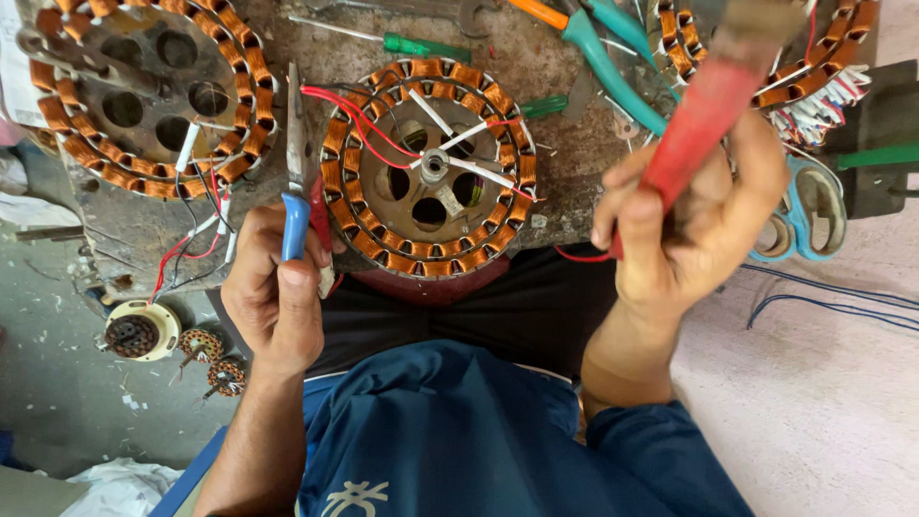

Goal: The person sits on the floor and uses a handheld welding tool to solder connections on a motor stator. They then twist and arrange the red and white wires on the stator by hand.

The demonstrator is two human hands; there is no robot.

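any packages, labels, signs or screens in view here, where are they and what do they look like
No packages, signs or screens show.
White printed sheet of paper: top left edge, partly under the copper-wound round stator; mostly cut off.
Small pale label tag: on the hub of the middle copper-wound stator on the bench; narrow, tilted, too small to tell more.
White emblem: on the person's blue shirt, bottom centre.

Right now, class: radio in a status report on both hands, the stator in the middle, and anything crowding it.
Left hand grips blue-handled pliers. Right hand grips red tool handle. Copper-wound stator on bench, red leads across it. Scissors at right.
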